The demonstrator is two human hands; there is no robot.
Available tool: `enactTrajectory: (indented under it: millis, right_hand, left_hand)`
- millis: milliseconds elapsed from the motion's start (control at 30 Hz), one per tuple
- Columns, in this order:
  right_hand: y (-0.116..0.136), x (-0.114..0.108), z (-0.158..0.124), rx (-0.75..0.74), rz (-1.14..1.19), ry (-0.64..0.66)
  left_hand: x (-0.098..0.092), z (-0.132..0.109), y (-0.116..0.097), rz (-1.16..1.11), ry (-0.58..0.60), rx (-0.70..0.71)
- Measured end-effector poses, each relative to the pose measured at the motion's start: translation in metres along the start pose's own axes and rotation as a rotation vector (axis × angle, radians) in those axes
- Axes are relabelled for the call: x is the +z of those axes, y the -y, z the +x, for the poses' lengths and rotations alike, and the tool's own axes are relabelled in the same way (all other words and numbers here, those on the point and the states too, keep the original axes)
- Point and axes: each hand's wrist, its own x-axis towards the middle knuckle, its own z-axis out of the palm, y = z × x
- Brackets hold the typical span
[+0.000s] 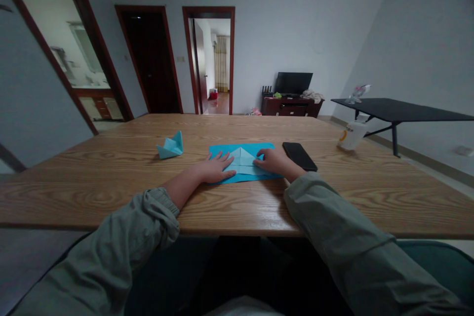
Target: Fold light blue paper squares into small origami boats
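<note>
A person seated at a long oak-grained wooden worktop [111, 197] presses both bare hands onto a square of bright blue origami paper [222, 150], which lies folded near the middle of the worktop with a pale blue triangular point facing away from the person. The left hand [215, 169] rests flat on the paper's near left side, its fingers [222, 159] spread apart and not clamped on anything. The right hand [276, 160] lies on the paper's right side, its fingers [261, 153] loosely together and slightly curved, pinching nothing. Just beside the right hand, a slim black smartphone [299, 156] lies face up. To the left, well apart from the hands, sits a small folded pale blue paper boat [170, 145]. Near the worktop's far right edge stands a white cup with a yellow mark [351, 135]; its contents cannot be seen. Behind it is a black-topped side table [400, 109] carrying a small, whitish object [358, 93] too blurred to identify. Across the room, a low dark wooden cabinet [291, 107] holds a black flat-screen television [294, 83] and a heap of pale cloth [312, 95].
</note>
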Motion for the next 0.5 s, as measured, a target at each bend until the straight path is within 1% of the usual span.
enactTrajectory:
  millis: [100, 200, 267, 500]
  right_hand:
    - [0.0028, -0.002, 0.0014, 0.051, 0.04, 0.023]
    - [0.0029, -0.0059, 0.0026, 0.097, 0.175, 0.11]
    - [0.0026, -0.008, 0.0031, 0.11, 0.263, 0.138]
    - [0.0034, -0.0063, 0.0033, 0.077, 0.447, 0.096]
  left_hand:
    - [-0.0022, -0.0005, -0.0013, 0.011, 0.0, -0.009]
    - [-0.0038, -0.0009, -0.0014, 0.028, -0.016, -0.007]
    - [-0.0042, -0.0007, -0.0007, 0.044, -0.03, -0.005]
    - [-0.0059, 0.0004, 0.0005, 0.053, -0.078, -0.006]
